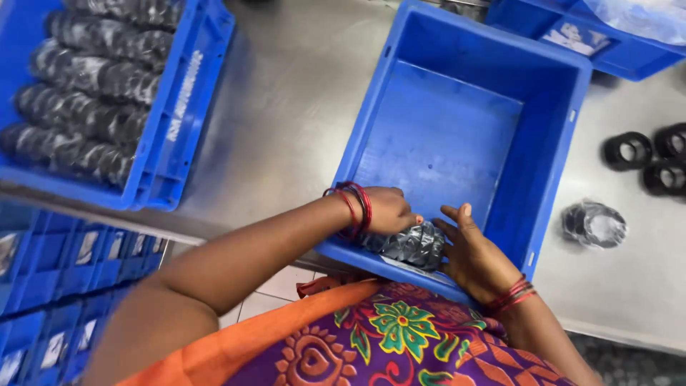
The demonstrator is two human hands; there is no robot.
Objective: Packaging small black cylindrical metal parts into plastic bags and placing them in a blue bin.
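Observation:
A blue plastic crate [554, 154] stands on the steel table right in front of me. In its near corner lies a plastic-wrapped bundle of black rings [411, 245]. My left hand [386, 210], with red bangles at the wrist, rests on the left end of the bundle. My right hand [473, 251], also with bangles, presses against the bundle's right end. Both hands hold the bundle between them, against the crate's near wall. The rest of the crate floor is bare.
A second blue crate [171, 136] at the left holds several wrapped bundles in a row. Another wrapped bundle [593, 224] and loose black rings [627, 150] lie on the table at the right. A third crate [614, 50] sits at the back right. Stacked blue crates [64, 264] stand below the table edge.

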